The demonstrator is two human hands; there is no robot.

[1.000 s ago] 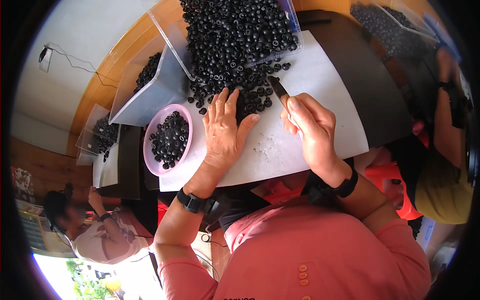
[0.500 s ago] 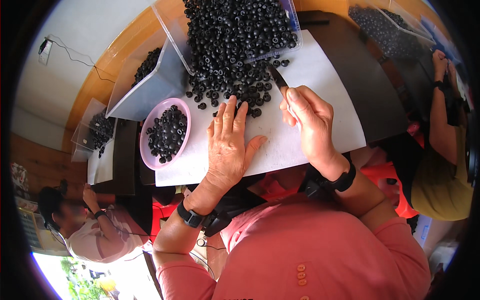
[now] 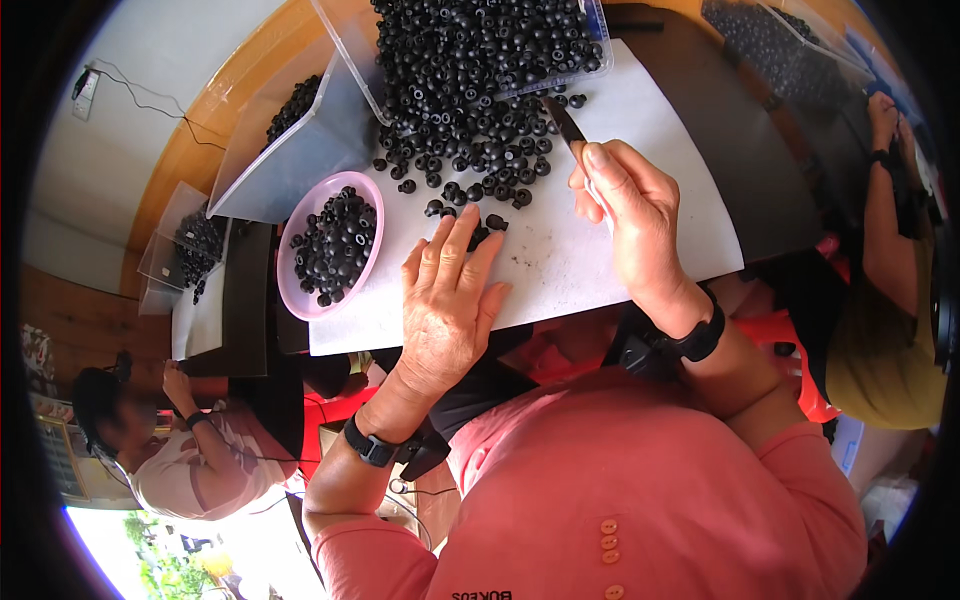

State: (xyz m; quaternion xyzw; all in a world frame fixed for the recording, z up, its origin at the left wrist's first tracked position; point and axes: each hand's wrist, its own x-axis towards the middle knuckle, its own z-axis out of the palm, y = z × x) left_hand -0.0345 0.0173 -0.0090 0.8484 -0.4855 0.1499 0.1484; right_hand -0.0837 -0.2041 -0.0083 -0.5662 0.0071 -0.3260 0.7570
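Note:
My left hand [image 3: 447,298] lies palm down on a white sheet [image 3: 695,215], its fingers stretched out over a few small round black pieces [image 3: 484,236], partly hidden beneath them. In my right hand [image 3: 638,212] is a knife [image 3: 565,122], its dark blade pointing up and left toward the heap. The heap of black ring-like pieces [image 3: 470,70] spills from a clear tub [image 3: 604,55] onto the sheet. Left of my left hand, a pink bowl [image 3: 284,285] holds many more of these pieces.
A greyish plastic bin [image 3: 300,170] with black pieces stands behind the bowl. Dark tabletop [image 3: 715,120] borders the sheet on the right. One person [image 3: 215,460] sits at the left, and another person's arm [image 3: 890,225] shows at the right near a further tub [image 3: 775,55].
My left hand has come slightly nearer and left, with several black pieces now apart from the heap around its fingertips. The right hand, still holding the knife, has shifted slightly right.

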